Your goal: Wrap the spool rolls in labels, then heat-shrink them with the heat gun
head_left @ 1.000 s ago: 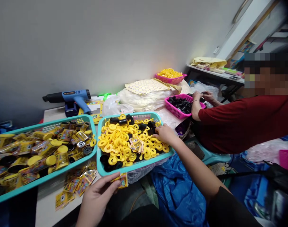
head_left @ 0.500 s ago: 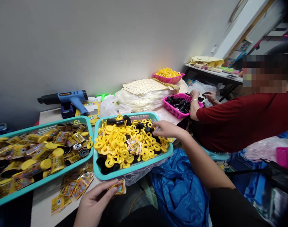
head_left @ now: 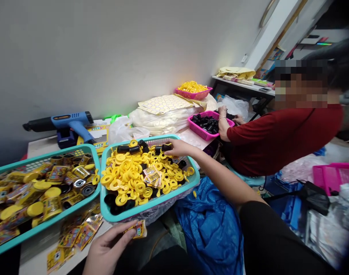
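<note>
Between thumb and fingers, my left hand (head_left: 108, 244) pinches a small printed yellow plastic sleeve (head_left: 139, 230) below the front rim of a turquoise basket (head_left: 151, 216). My right hand (head_left: 178, 148) reaches over the basket's back right part, its fingers closed at a black plastic cylinder (head_left: 167, 147). Yellow ring-shaped caps (head_left: 127, 164) with tabs fill this basket, mixed with more black cylinders. A few printed labels (head_left: 152, 175) lie on the caps. More flat printed sleeves (head_left: 85, 231) are spread on the table by my left hand.
At left, another turquoise basket (head_left: 62, 211) holds label-wrapped cylinders with yellow caps. A blue heat gun (head_left: 62, 121) lies behind it. A co-worker in a red shirt (head_left: 266, 141) handles black parts at a pink basket (head_left: 204, 133). Blue plastic sheeting (head_left: 211, 225) hangs at front right.
My right hand has moved left and farther over the caps, to a black cylinder near the back rim. A yellow piece now shows outside the basket's right edge. The view has turned right.
</note>
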Demonstrator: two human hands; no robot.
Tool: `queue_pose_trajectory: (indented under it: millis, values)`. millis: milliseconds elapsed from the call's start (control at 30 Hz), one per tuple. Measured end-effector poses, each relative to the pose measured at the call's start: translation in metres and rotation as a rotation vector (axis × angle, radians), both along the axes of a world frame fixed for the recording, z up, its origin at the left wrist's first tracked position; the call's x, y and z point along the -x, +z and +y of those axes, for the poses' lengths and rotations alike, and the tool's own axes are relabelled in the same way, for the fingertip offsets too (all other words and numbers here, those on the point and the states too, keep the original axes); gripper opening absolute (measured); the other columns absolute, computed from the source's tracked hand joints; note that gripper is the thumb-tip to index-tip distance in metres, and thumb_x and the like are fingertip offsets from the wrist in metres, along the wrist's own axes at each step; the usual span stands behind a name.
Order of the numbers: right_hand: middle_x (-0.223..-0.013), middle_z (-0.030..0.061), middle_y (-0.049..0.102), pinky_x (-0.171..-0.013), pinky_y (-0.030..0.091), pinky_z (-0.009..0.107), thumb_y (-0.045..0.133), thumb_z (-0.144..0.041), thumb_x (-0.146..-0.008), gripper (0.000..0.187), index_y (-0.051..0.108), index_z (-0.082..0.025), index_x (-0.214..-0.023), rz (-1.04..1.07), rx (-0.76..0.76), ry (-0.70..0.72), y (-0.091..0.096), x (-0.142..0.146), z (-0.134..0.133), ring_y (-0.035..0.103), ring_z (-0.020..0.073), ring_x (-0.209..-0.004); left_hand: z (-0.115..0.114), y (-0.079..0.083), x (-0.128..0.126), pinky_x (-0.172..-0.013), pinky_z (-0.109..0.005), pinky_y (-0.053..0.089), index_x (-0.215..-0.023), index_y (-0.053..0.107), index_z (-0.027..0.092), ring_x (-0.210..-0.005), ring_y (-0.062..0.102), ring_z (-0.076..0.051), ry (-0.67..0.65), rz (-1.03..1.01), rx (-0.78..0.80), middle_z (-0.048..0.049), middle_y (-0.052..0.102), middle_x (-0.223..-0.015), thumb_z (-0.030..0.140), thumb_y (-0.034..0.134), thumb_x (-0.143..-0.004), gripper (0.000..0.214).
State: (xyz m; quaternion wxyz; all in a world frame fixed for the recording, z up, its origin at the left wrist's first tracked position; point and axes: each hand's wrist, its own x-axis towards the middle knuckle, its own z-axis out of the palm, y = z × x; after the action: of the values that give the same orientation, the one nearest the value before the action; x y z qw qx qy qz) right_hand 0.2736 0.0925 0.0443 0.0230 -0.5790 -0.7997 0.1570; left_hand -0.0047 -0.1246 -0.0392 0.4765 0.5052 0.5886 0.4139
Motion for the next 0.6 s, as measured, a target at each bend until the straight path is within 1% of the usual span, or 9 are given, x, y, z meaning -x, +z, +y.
queue_pose_trajectory:
  millis: [67,100,167,233,300,333,433,533,600]
  values:
    - [-0.107,0.0062,0.07,-0.064,0.049,0.023,0.047,-0.042,-0.094,0.044,0.05,-0.02,-0.131,0.022,-0.016,0.024,0.014,-0.005,0.001,0.066,0.0125,-0.067,0.001,-0.003,0.008,-0.081,-0.033,0.057,-0.078,0.079,0.029,-0.088,0.072,-0.028,-0.033,0.016,0.021,-0.0073,0.077,-0.09,0.057,0.076,-0.059,0.034]
    - [-0.108,0.0068,0.07,-0.067,0.049,0.024,0.044,-0.04,-0.096,0.039,0.054,-0.019,-0.127,0.015,-0.036,0.027,0.018,-0.011,-0.002,0.067,0.0133,-0.07,0.001,-0.005,0.012,-0.081,-0.033,0.057,-0.078,0.079,0.029,-0.089,0.072,-0.029,-0.031,0.015,0.034,-0.0073,0.076,-0.091,0.057,0.076,-0.058,0.035]
    - [-0.106,0.0099,0.07,-0.077,0.048,0.03,0.049,-0.032,-0.093,0.029,0.065,-0.017,-0.112,-0.034,-0.076,0.025,0.018,-0.024,-0.014,0.066,0.02,-0.084,0.001,-0.008,0.015,-0.079,-0.033,0.058,-0.078,0.079,0.028,-0.09,0.071,-0.029,-0.006,-0.001,0.066,-0.0073,0.076,-0.093,0.058,0.076,-0.057,0.037]
    - [-0.103,0.013,0.07,-0.085,0.045,0.037,0.068,-0.025,-0.079,0.022,0.071,-0.016,-0.099,-0.101,-0.085,0.04,0.008,-0.038,-0.029,0.06,0.0295,-0.099,0.001,-0.008,0.012,-0.073,-0.032,0.059,-0.076,0.079,0.027,-0.087,0.072,-0.029,0.024,-0.029,0.109,-0.0074,0.076,-0.091,0.06,0.077,-0.053,0.04]
    - [-0.106,0.0132,0.068,-0.088,0.042,0.041,0.078,-0.02,-0.065,0.032,0.072,-0.019,-0.097,-0.138,-0.077,0.076,-0.007,-0.046,-0.042,0.055,0.034,-0.106,0.001,-0.004,0.004,-0.067,-0.03,0.06,-0.073,0.079,0.026,-0.084,0.072,-0.028,0.066,-0.06,0.127,-0.0073,0.077,-0.088,0.062,0.078,-0.049,0.044]
    - [-0.107,0.0122,0.068,-0.089,0.041,0.042,0.079,-0.018,-0.063,0.035,0.073,-0.021,-0.098,-0.143,-0.076,0.092,-0.014,-0.047,-0.047,0.054,0.0339,-0.107,0.0,-0.002,-0.002,-0.066,-0.028,0.059,-0.072,0.079,0.026,-0.082,0.072,-0.027,0.088,-0.073,0.123,-0.0069,0.077,-0.087,0.063,0.078,-0.049,0.044]
    - [-0.105,0.0097,0.069,-0.092,0.04,0.04,0.073,-0.023,-0.073,0.029,0.071,-0.022,-0.102,-0.112,-0.114,0.09,-0.019,-0.044,-0.048,0.055,0.0288,-0.105,-0.002,0.006,-0.015,-0.065,-0.023,0.057,-0.071,0.078,0.026,-0.08,0.071,-0.024,0.146,-0.096,0.09,-0.0052,0.077,-0.083,0.064,0.078,-0.049,0.044]
    - [-0.123,0.0139,0.062,-0.095,0.038,0.04,0.063,-0.04,-0.084,0.046,0.058,-0.018,-0.125,-0.056,-0.22,-0.02,-0.001,-0.043,-0.036,0.052,0.0295,-0.114,-0.001,0.009,-0.017,-0.064,-0.022,0.057,-0.071,0.078,0.026,-0.079,0.07,-0.023,0.157,-0.101,0.096,-0.005,0.077,-0.083,0.064,0.078,-0.049,0.044]
    - [-0.128,0.016,0.058,-0.093,0.039,0.039,0.052,-0.047,-0.09,0.05,0.054,-0.016,-0.129,-0.034,-0.254,-0.11,0.012,-0.052,-0.029,0.051,0.0302,-0.117,0.002,0.005,-0.01,-0.064,-0.024,0.058,-0.072,0.079,0.026,-0.08,0.071,-0.025,0.116,-0.093,0.124,-0.006,0.077,-0.085,0.063,0.079,-0.048,0.044]
